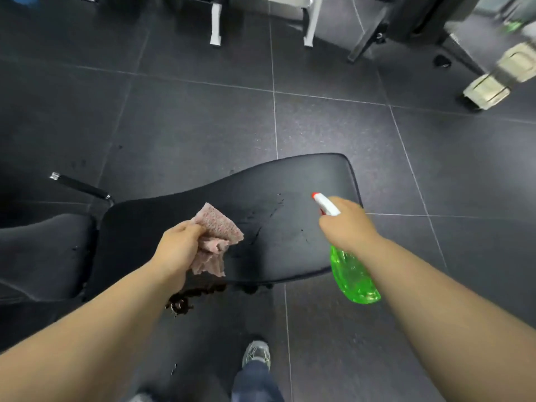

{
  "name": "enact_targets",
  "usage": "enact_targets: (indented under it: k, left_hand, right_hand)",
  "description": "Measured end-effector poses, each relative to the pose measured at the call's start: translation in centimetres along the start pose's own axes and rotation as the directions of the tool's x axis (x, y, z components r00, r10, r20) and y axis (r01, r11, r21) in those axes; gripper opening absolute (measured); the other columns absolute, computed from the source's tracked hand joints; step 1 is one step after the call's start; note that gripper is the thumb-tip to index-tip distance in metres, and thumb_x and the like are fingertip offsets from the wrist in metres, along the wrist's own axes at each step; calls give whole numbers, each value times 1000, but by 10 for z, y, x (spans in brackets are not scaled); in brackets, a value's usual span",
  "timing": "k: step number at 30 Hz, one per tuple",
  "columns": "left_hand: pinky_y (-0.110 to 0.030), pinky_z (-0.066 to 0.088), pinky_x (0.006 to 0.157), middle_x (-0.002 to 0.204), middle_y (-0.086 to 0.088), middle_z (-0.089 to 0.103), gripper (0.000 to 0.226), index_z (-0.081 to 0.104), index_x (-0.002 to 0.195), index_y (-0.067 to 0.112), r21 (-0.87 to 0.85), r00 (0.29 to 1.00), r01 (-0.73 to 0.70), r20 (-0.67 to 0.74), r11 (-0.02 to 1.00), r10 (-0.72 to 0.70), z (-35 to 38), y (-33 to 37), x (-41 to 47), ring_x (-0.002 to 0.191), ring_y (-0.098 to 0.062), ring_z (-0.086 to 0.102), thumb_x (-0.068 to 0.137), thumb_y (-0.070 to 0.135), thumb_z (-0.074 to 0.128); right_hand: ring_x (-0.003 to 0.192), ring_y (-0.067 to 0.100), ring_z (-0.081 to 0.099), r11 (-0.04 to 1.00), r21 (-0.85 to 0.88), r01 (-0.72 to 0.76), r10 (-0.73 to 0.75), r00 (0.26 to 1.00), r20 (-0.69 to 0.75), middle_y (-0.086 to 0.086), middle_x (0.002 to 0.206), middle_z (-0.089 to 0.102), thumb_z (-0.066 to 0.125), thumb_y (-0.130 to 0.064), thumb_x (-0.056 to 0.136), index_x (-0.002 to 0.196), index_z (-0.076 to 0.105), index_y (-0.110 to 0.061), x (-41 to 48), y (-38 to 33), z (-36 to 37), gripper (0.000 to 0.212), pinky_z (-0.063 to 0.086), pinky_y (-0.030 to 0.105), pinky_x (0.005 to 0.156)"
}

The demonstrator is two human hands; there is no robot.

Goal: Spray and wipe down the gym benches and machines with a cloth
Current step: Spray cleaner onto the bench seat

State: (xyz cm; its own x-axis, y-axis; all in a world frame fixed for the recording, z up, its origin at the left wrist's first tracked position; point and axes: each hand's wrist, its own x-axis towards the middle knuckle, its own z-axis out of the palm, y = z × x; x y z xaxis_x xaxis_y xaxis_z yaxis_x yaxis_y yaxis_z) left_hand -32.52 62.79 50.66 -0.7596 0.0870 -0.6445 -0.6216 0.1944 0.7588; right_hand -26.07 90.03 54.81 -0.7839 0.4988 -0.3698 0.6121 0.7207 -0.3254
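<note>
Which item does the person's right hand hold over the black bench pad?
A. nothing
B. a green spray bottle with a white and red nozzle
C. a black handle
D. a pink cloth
B: the right hand grips the neck of the green spray bottle, its nozzle aimed at the bench pad, while the left hand holds the pink cloth.

Two hands: left hand (177, 248), right hand (348, 224); one cloth (217, 230); one bottle (352, 277); two black pads: centre pad (290, 184), left pad (43, 250); one handle (81, 187); two white legs (216, 24) (310, 27); one shoe (256, 353) plainly seen.
</note>
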Motion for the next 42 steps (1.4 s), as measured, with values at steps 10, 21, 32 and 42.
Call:
enact_targets:
  k: [10, 21, 32, 42]
  left_hand:
    - [-41, 39, 71, 62, -9, 67, 20, 66, 91, 9, 182, 995, -17, 101, 983, -1, -87, 32, 47, 72, -31, 52, 94, 10, 46]
    - [-38, 36, 63, 70, -14, 63, 20, 66, 95, 11, 275, 984, -117, 159, 954, 75, -187, 75, 68, 75, -30, 50, 95, 11, 46]
    - [-44, 43, 72, 76, -14, 69, 21, 68, 85, 15, 311, 973, -81, 230, 947, 8, -196, 43, 72, 76, -32, 59, 95, 13, 50]
    - [-42, 38, 72, 65, -8, 68, 18, 68, 90, 13, 252, 987, -50, 158, 967, 10, -243, 42, 95, 76, -32, 55, 95, 14, 51]
  right_hand:
    - [87, 27, 44, 963, -23, -268, 268, 963, 27, 7, 110, 61, 42, -14, 81, 126, 57, -22, -30, -50, 46, 49, 34, 32, 70]
    - [89, 30, 46, 970, 33, -241, 242, 946, -217, 5, 93, 48, 45, -8, 82, 111, 59, -10, -56, -155, 43, 32, 27, 32, 65]
    - [122, 35, 51, 781, 99, -616, 619, 785, 6, 17, 137, 53, 45, -13, 90, 131, 54, -8, -118, -147, 73, 43, 42, 35, 95]
    - [88, 30, 48, 962, 36, -271, 273, 960, -59, 8, 101, 54, 45, -14, 87, 112, 58, -13, -68, -208, 89, 28, 44, 36, 76]
